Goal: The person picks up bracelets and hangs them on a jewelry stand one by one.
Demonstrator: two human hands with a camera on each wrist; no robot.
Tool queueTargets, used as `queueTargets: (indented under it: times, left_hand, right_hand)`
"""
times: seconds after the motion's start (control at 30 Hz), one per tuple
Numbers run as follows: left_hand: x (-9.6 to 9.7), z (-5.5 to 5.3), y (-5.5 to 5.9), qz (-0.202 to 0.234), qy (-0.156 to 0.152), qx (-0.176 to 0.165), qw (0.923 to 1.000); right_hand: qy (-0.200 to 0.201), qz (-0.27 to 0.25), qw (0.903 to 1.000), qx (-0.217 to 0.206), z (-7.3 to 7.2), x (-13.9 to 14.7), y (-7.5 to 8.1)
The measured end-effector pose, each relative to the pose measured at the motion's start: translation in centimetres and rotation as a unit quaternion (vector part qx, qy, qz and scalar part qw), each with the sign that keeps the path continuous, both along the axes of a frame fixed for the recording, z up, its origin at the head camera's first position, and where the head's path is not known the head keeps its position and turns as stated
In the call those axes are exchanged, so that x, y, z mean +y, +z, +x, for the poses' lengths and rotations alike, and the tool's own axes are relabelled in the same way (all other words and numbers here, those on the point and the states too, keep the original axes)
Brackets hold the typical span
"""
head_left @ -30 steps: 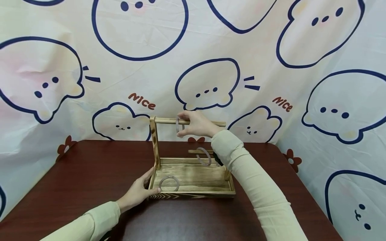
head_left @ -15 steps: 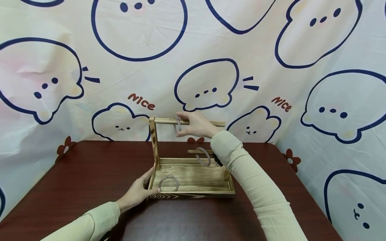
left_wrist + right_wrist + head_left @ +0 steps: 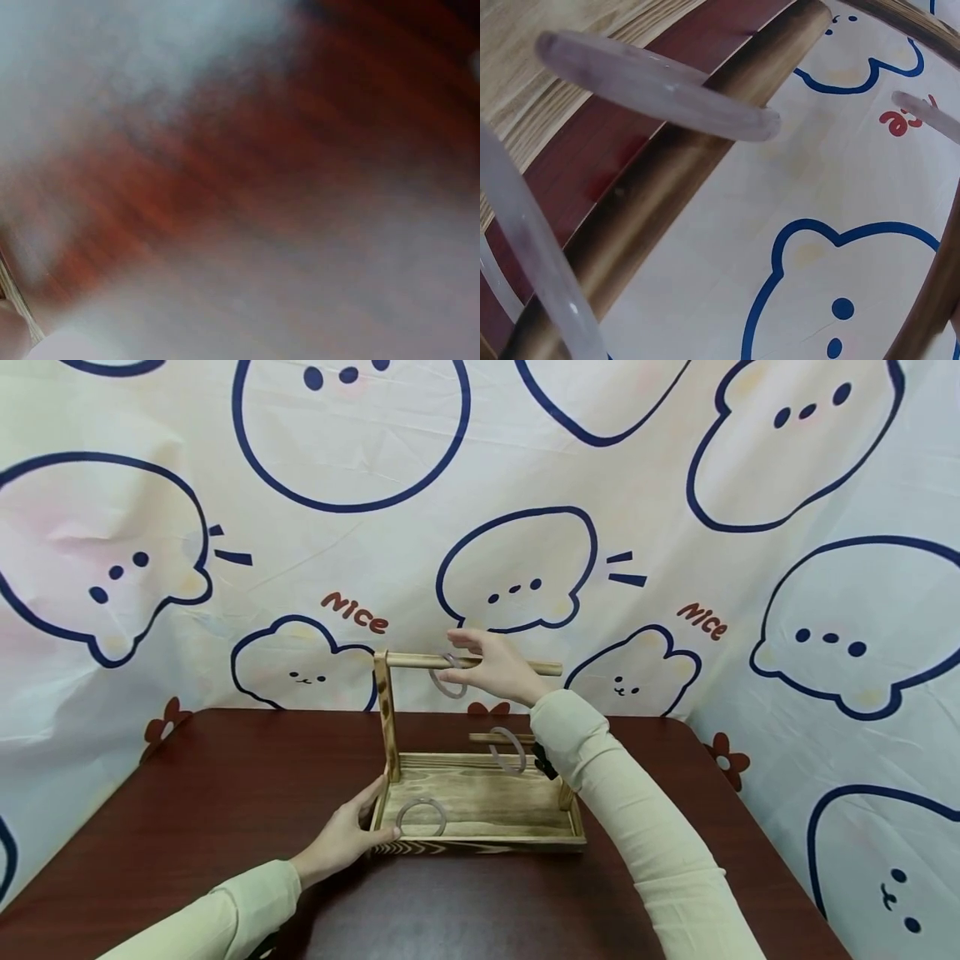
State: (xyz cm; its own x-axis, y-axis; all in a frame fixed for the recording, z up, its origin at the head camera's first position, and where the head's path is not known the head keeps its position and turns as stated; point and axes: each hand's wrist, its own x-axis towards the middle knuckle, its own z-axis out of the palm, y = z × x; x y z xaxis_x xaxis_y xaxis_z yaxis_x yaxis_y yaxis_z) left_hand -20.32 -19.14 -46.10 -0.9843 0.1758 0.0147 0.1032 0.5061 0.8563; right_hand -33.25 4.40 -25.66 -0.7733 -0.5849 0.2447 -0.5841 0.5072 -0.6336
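My left hand point(image 3: 339, 835) grips the front left corner of a wooden bangle stand point(image 3: 487, 843), thumb on the tray's rim. In the head view, a translucent pale bangle point(image 3: 450, 694) hangs tilted around the stand's upper rod point(image 3: 408, 660). My right hand point(image 3: 498, 667) is beside it with fingers spread apart, the thumb tip overlapping the ring. A second bangle point(image 3: 522, 750) hangs on the lower rod point(image 3: 480, 738), partly behind the right wrist. Another bangle point(image 3: 422, 801) is in the tray at the front left. The right wrist view shows bangles point(image 3: 660, 94) around the lower rod up close.
The stand's left post point(image 3: 386, 718) rises beside the tray, and its right post point(image 3: 566, 795) is mostly hidden by the right sleeve. A dark red table point(image 3: 247, 785) lies underneath. Cartoon-printed cloth point(image 3: 405, 560) surrounds it at the back and sides. The left wrist view is mostly blurred.
The right fingers have spread from their pinch on the bangle, which now hangs tilted on the upper rod. The left hand and stand stay in place.
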Motion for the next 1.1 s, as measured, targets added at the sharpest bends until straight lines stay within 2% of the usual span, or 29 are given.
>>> queueTargets:
  times: [0.2, 0.4, 0.8, 1.1]
  left_hand:
    - [0.1, 0.0, 0.0, -0.003, 0.0, 0.0, 1.0]
    - [0.0, 0.0, 0.1, -0.007, 0.0, 0.002, 1.0]
    - [0.2, 0.1, 0.1, -0.003, 0.005, 0.001, 1.0]
    - [0.1, 0.1, 0.3, -0.006, 0.006, -0.003, 1.0]
  right_hand:
    - [-0.003, -0.056, 0.9984, 0.011, -0.4, 0.3, -0.5]
    - [-0.007, -0.129, 0.9915, 0.019, -0.5, 0.5, -0.6]
    - [-0.068, -0.156, 0.9841, 0.051, 0.3, 3.3, 0.1]
    - [-0.085, -0.209, 0.9733, 0.042, 1.8, 5.8, 0.2]
